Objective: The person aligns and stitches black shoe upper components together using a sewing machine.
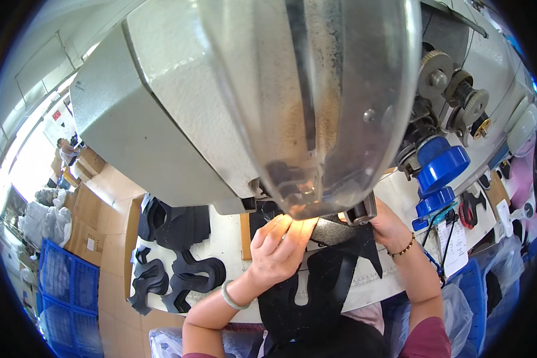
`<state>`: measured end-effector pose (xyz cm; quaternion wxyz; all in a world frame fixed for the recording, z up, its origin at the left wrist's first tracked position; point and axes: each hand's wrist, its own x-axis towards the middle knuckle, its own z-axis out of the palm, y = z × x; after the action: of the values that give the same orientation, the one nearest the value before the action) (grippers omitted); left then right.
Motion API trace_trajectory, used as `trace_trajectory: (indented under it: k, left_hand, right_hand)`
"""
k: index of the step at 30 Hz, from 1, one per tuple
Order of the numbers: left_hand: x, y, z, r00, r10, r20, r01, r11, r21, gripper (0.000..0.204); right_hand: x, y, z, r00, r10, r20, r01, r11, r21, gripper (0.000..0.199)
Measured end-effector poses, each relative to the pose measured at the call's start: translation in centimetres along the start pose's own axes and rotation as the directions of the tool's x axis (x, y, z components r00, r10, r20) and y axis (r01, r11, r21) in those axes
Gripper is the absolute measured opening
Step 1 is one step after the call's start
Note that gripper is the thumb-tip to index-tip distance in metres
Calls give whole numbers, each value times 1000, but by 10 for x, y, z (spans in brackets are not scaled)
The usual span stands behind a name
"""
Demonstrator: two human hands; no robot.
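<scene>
A grey sewing machine fills the upper middle, with a clear plastic guard in front of its lit needle area. My left hand is closed, fingers bent together on a black fabric piece just below the light. That piece spreads toward me over the table edge, with a curved cutout and a pointed corner. At its right side, my right hand reaches in behind a dark metal part; its fingers are mostly hidden. Between the hands shows a grey, speckled curved surface.
Stacks of black cut pieces lie on the white table at left. Blue thread spools and red-handled scissors are at right. Blue crates and cardboard boxes stand on the floor; another person is far left.
</scene>
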<state>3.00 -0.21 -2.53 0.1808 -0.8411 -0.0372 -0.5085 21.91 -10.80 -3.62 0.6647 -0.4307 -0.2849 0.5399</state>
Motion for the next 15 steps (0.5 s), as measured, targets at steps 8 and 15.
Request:
trace_trajectory:
  k: [8,15]
  left_hand:
    - [-1,-11,1,1000,-16,-16,15,995,-101,34]
    - [-1,-12,-2,999,-14,-33,9,990,-140,37]
  right_hand:
    - [-15,0,24,997,-17,-75,18,1000,13,36]
    - [-26,5,40,996,-45,-72,49,997,61,25]
